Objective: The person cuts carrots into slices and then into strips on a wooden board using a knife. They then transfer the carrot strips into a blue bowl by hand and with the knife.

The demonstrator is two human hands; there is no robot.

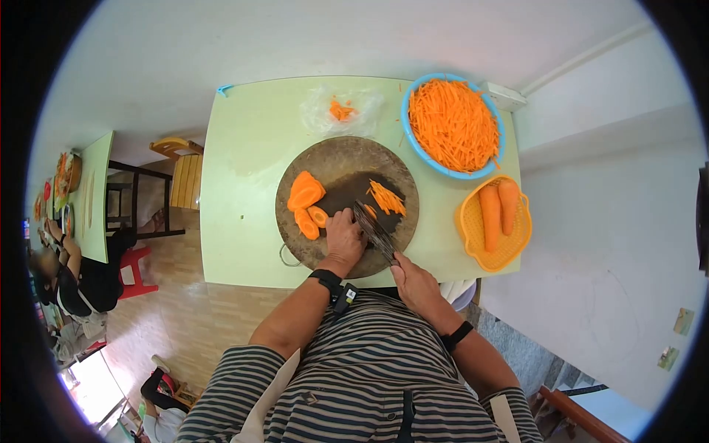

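Pale wall (295,37) beyond the far edge, with wood-patterned floor (177,303) off to the left. Next in size, a light green bench (240,192), with a second bench (94,196) at far left, beside it a person (103,284) in dark clothing near a red stool (136,273). Close to the main bench, a wooden chair (186,181).

On the bench, across its middle, a round chopping board (343,151), dark and damp-looking towards the centre, with a metal ring (289,255) at the near left. At the far right corner, a blue basin (405,118) heaped with carrot shreds (454,125); just nearer, a yellow basket (470,247), two whole carrots (491,215) lying side by side inside. Behind the board, a clear plastic bag (317,114) with small carrot bits (342,111) on it.

Both hands at the near half of the board, a black band on each wrist. Right hand (417,284) closed around the handle of a dark-bladed knife (378,230). Left hand (346,238) down on the board just beside the blade, fingers bent; impossible to tell of any grip beneath.

Left of the knife, an overlapping pile of carrot slices (306,192), with smaller rounds (307,224) nearer. Right of the blade, a little heap of thin strips (387,198).
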